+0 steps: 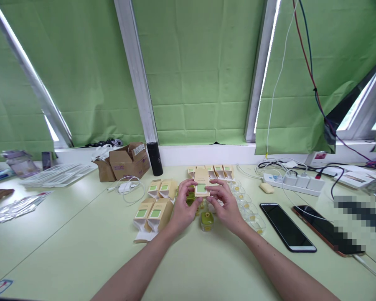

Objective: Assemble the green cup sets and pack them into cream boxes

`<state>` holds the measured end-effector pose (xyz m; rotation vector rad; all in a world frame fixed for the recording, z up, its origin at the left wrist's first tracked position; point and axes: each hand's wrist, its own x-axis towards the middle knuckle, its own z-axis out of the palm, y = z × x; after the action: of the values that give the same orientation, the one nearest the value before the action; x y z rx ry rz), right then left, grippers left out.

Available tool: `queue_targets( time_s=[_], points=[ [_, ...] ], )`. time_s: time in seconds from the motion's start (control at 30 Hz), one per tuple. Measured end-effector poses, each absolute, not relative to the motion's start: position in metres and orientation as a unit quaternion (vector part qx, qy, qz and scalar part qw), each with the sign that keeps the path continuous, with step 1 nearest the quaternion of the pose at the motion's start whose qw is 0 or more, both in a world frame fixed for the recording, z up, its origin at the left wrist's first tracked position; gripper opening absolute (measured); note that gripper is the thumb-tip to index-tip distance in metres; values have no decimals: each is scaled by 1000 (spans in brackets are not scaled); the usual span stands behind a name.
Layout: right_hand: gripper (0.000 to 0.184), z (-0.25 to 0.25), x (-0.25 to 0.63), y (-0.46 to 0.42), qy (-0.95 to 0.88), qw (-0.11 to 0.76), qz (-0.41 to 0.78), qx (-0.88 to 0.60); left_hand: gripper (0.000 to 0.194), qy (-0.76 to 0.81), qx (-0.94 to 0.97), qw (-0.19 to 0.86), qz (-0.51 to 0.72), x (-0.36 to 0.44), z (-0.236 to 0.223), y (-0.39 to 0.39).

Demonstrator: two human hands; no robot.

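Between my two hands I hold a small kraft cardboard box (201,177) with a green label, raised above the table. My left hand (185,202) grips its left edge, and my right hand (224,204) has its fingers on the right edge. Just below, a small clear jar with a green lid (207,220) stands on the table. More green jars are partly hidden behind my left hand. To the left stand several similar kraft boxes (159,213) with green labels. Beside my right hand are rows of clear plastic containers (247,205) with yellow spots.
Further back, more kraft boxes (224,171) form a row. An open brown carton (128,161), a black bottle (155,159) and a white charger with cable (127,187) are at left. Two phones, one a black-screened phone (288,228), and a power strip (294,183) lie right.
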<state>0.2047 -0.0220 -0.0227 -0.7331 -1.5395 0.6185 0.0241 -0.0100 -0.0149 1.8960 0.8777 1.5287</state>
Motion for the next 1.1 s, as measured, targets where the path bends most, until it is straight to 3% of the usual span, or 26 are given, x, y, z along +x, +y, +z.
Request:
queue_targets(
  time_s=[0.63, 1.1],
  points=[
    [19, -24, 204, -21, -664, 615, 277, -322, 33, 335, 693, 289, 569, 26, -17, -10],
    [27, -25, 205, -26, -727, 562, 173, -355, 45, 360, 733, 191, 545, 24, -14, -16]
  ],
)
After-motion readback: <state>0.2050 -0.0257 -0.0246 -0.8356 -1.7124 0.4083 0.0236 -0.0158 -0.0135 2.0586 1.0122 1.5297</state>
